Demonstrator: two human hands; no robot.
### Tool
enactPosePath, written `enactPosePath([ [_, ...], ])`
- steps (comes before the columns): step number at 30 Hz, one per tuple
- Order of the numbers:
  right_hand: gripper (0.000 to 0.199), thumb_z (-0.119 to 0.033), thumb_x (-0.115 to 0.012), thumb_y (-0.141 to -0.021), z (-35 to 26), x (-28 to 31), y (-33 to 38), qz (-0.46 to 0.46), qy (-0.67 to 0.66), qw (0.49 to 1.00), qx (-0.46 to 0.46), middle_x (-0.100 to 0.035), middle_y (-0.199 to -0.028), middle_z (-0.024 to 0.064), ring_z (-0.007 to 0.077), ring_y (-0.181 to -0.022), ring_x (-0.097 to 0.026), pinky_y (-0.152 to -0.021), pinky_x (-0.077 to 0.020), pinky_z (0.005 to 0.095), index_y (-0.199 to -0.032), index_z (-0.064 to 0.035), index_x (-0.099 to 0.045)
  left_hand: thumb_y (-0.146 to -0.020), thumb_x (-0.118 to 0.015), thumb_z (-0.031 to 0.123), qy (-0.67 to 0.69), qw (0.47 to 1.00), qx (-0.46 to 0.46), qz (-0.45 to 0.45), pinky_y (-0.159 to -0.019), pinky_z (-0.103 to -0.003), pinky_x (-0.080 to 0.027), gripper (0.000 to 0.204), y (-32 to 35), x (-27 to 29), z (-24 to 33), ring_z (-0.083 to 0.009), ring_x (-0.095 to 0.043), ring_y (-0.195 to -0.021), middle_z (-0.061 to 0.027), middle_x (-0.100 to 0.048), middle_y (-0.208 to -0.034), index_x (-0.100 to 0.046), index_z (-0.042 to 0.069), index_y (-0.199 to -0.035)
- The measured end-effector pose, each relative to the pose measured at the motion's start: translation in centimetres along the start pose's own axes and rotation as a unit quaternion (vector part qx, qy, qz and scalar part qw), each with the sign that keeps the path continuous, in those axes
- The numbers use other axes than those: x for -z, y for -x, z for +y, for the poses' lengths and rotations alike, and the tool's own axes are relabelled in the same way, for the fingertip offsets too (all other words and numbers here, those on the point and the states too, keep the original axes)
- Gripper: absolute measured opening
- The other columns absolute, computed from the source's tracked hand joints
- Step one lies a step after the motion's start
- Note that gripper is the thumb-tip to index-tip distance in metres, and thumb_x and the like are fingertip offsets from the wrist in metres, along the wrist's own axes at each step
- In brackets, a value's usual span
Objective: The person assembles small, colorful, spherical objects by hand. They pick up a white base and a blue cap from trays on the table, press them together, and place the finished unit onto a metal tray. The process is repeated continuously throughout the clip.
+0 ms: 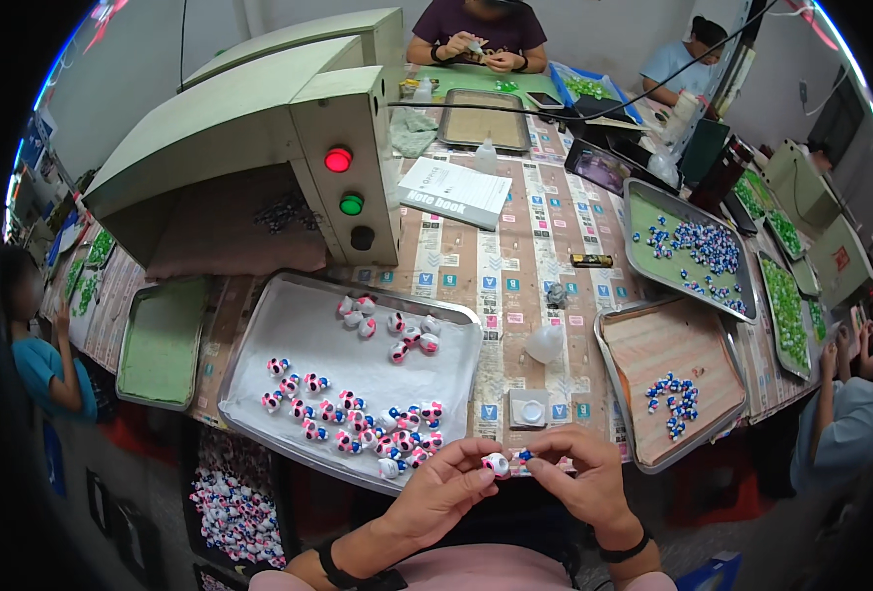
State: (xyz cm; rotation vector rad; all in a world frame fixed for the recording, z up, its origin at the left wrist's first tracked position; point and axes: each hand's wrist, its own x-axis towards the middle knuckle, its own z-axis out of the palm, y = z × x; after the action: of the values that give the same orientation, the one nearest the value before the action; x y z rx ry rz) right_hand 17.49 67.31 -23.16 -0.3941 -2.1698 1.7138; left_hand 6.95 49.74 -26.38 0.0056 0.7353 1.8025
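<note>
Close to the table's front edge, my left hand (444, 489) pinches a small white-and-pink figurine head (497, 464) with dark markings. Just right of it, my right hand (586, 475) grips a tiny blue-and-white figurine body (524, 457) between thumb and fingers. The two pieces are nearly together; whether they touch I cannot tell. Beyond my hands lies a small white square block with a round dish (528, 408). On my left, a paper-lined metal tray (259, 340) bears several loose heads (414, 336) and several figurines with blue bodies (356, 421).
At right, a tray (643, 347) holds several tiny blue bodies; another tray (637, 205) beyond holds more. A white squeeze bottle (545, 343) stands ahead. A beige tunnel machine (343, 158) fills the left back. A crate of pink-white pieces (235, 512) sits below. Co-workers sit around.
</note>
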Motion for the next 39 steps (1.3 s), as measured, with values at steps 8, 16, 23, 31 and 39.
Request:
enactPosePath([
  [8, 0.020, -0.002, -0.073, -0.081, 0.0, -0.4, 0.6, -0.026, -0.031, 0.999, -0.025, -0.068, -0.095, 0.0084, 0.0108, -0.080, -0.063, -0.068, -0.0511, 0.0220, -0.101, -0.0025, -0.072, -0.091, -0.062, 0.002, -0.019, 1.000, 0.007, 0.004, -0.090, -0.027, -0.050, 0.030, -0.2, -0.4, -0.3, -0.0130, -0.059, -0.102, -0.0056, -0.060, -0.113, -0.055, 0.003, -0.121],
  [16, 0.020, 0.000, -0.077, -0.076, 0.2, -0.3, 0.6, -0.026, 0.026, 0.998, 0.050, -0.070, -0.088, 0.0090, 0.0172, -0.080, -0.065, -0.069, -0.0521, 0.0265, -0.096, -0.0032, -0.074, -0.088, -0.065, -0.001, -0.052, 0.998, -0.029, 0.005, -0.090, -0.028, -0.053, 0.030, -0.3, 0.1, -0.7, -0.0164, -0.064, -0.100, -0.0111, -0.064, -0.111, -0.059, -0.002, -0.118],
  [23, 0.024, -0.002, -0.079, -0.074, -0.4, -0.1, 0.1, -0.072, 0.007, 0.996, 0.061, -0.071, -0.089, 0.0097, 0.0196, -0.082, -0.066, -0.072, -0.0517, 0.0291, -0.097, -0.0030, -0.074, -0.088, -0.065, -0.001, -0.114, 0.993, -0.031, -0.022, -0.087, -0.027, -0.054, 0.032, 0.3, 0.5, 0.7, -0.0154, -0.065, -0.096, -0.0108, -0.066, -0.108, -0.059, -0.004, -0.120],
  [31, 0.019, -0.004, -0.075, -0.079, -0.6, 1.3, 0.5, 0.018, 0.066, 0.997, 0.048, -0.071, -0.094, 0.0103, 0.0186, -0.083, -0.065, -0.070, -0.0510, 0.0283, -0.098, -0.0011, -0.073, -0.086, -0.066, 0.004, -0.621, 0.681, -0.336, 0.193, -0.081, -0.026, -0.049, 0.022, 0.4, 4.7, 10.9, -0.0123, -0.061, -0.090, -0.0054, -0.066, -0.097, -0.066, 0.002, -0.108],
  [39, 0.013, -0.003, -0.071, -0.082, 1.6, 3.9, 1.8, 0.103, 0.079, 0.992, 0.009, -0.069, -0.089, 0.0120, 0.0182, -0.078, -0.065, -0.069, -0.0500, 0.0271, -0.094, 0.0007, -0.073, -0.074, -0.070, 0.009, -0.775, 0.510, -0.269, 0.257, -0.081, -0.042, -0.045, 0.021, 0.5, 11.3, 17.9, -0.0309, -0.057, -0.093, -0.0134, -0.064, -0.094, -0.067, 0.002, -0.093],
])
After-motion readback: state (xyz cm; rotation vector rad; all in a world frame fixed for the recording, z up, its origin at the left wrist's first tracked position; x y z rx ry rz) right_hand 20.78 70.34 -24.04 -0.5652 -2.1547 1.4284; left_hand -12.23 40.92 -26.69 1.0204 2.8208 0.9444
